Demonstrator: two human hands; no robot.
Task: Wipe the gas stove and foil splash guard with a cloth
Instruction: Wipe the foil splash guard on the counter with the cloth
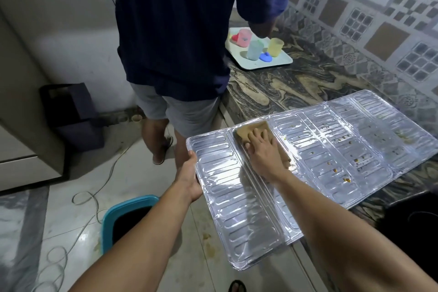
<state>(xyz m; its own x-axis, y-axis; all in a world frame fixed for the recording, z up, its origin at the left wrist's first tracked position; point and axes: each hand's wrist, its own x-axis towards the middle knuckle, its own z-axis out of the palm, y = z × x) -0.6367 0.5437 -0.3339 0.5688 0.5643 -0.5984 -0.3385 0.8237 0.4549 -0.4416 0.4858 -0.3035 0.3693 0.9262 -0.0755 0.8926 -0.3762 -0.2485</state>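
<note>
On the bench (284, 92), half overhanging the floor, foil guard (320, 149) lying flat, left hand (189, 179) gripping its near-left edge, right hand (263, 152) pressing brown cloth (246, 131) flat, fingers spread, onto its ribbed panel.

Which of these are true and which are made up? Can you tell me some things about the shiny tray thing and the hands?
1. The right hand presses a brown cloth flat on the foil splash guard. True.
2. The left hand holds a cup. False: it grips the guard's left edge.
3. The guard's right part has brownish specks. True.
4. The guard stands upright against the wall. False: it lies flat, overhanging the counter.
</note>
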